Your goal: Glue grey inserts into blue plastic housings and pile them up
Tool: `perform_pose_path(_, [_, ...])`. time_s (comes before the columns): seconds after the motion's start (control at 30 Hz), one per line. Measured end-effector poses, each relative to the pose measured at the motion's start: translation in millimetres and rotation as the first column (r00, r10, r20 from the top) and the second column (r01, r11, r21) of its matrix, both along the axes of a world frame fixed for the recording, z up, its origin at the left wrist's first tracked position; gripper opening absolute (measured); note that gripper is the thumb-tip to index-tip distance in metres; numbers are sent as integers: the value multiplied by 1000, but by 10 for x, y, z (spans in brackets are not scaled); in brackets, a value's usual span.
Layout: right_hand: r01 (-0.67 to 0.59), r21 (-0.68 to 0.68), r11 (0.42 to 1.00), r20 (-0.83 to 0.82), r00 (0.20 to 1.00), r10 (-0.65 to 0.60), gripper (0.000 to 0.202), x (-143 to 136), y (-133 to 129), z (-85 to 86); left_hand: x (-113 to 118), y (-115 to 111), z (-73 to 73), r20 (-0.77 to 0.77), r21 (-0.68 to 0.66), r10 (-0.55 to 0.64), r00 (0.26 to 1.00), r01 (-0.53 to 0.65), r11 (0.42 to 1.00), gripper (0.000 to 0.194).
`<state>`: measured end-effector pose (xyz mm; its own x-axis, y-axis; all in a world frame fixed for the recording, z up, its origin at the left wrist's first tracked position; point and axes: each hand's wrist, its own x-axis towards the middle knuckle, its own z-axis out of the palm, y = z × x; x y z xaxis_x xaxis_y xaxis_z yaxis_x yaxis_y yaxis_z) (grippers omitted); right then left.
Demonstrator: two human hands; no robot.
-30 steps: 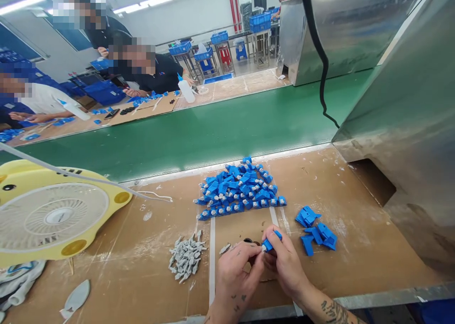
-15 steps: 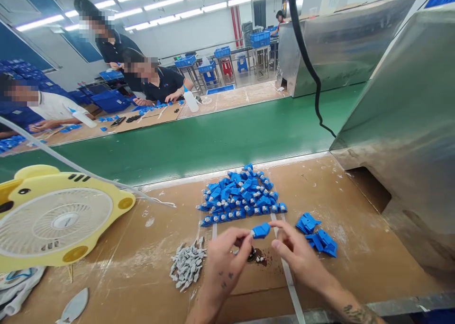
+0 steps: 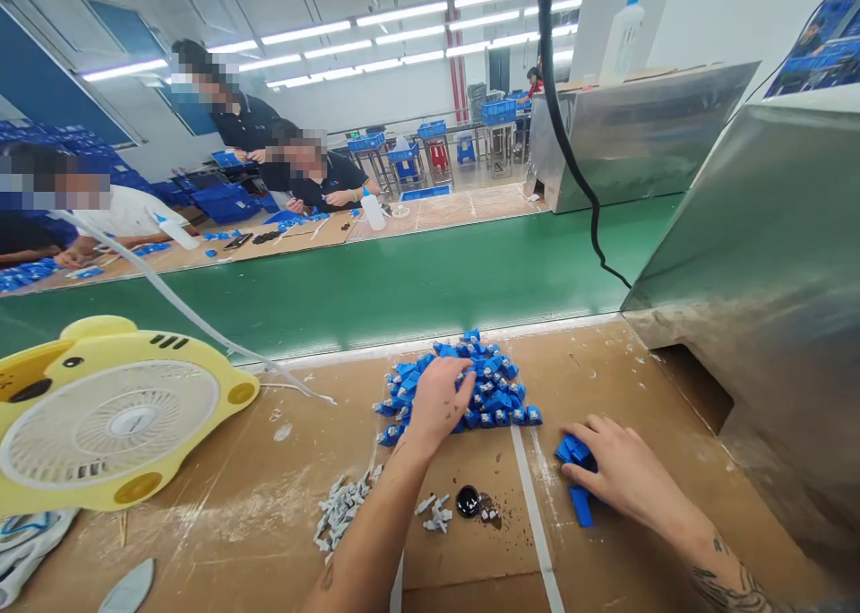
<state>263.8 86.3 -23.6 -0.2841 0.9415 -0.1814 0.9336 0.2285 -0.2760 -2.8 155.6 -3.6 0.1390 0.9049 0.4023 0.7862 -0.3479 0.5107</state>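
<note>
My left hand (image 3: 440, 398) reaches onto the pile of small blue plastic pieces (image 3: 497, 398), many with pale tips. Its fingers are curled together, and whatever they hold is lost among the blue. Off to the right, my right hand (image 3: 622, 465) hangs over a smaller group of blue pieces (image 3: 573, 450), thumb and fingers apart, touching or nearly touching them. Below the pile stands a small round pot of dark liquid (image 3: 468, 501). Beside it lie a few small grey pieces (image 3: 440, 514), and a larger heap of grey pieces (image 3: 339, 510) is partly behind my left forearm.
A yellow animal-shaped fan (image 3: 127, 416) stands at the left, its white cable (image 3: 181, 304) crossing upward. A metal housing (image 3: 759, 326) borders the right side. Beyond the cardboard-covered bench runs a green belt (image 3: 417, 281), with several people at work on its far side.
My hands have parted. The left moved from the blue piece held at the front up to the pile; the right moved right to the loose blue pieces. The view tilted up slightly.
</note>
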Motion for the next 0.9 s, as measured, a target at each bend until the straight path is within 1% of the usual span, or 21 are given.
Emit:
perform_pose_path(0.1, [-21,48,999,11,1000,20,33,16,-17,-66,-458,-401,73,28,11,90,996,-90,996,20])
perform_pose_path(0.17, [-37,116,993,-16,999,39,35,65,-20,-179,-813,-693,109,17,-58,162,987,-161,985,23])
perform_pose_path(0.27, [-29,222,975,-60,997,43,35,135,-18,-371,-1240,-1066,90,-109,-208,191,975,-211,955,25])
perform_pose_path(0.33, [-14,271,962,-52,998,30,34,147,-14,-458,-1389,-1229,27,-210,-287,167,963,-224,931,24])
perform_pose_path(0.37, [-16,289,957,-35,999,27,34,141,-12,-483,-1418,-1279,-15,-255,-318,153,955,-232,919,23])
perform_pose_path(0.43, [-35,312,950,5,999,35,34,113,-5,-500,-1397,-1318,-103,-331,-362,128,935,-251,898,19])
perform_pose_path(0.5, [-53,324,944,12,999,52,34,85,9,-488,-1316,-1296,-183,-377,-380,112,919,-264,887,14])
perform_pose_path(0.53, [-53,333,941,-9,998,59,33,77,17,-475,-1272,-1273,-216,-386,-382,104,917,-262,887,13])
perform_pose_path(0.63, [-21,370,929,-166,982,88,30,82,25,-399,-1199,-1209,-293,-369,-370,78,926,-224,902,17])
perform_pose_path(0.7, [37,356,934,-312,947,82,30,91,4,-309,-1217,-1189,-342,-341,-341,68,938,-191,921,20])
perform_pose_path(0.77, [121,270,955,-458,889,17,32,82,-35,-198,-1266,-1178,-399,-295,-284,68,953,-155,946,22])
perform_pose_path(0.83, [196,124,973,-588,804,-87,32,42,-80,-94,-1306,-1166,-446,-222,-212,81,972,-129,969,23])
perform_pose_path(0.87, [209,30,977,-657,741,-139,33,12,-102,-55,-1312,-1162,-455,-178,-179,95,979,-128,976,24])
perform_pose_path(0.9, [203,-77,976,-729,656,-194,34,-23,-125,-29,-1306,-1164,-449,-131,-149,110,985,-129,980,24])
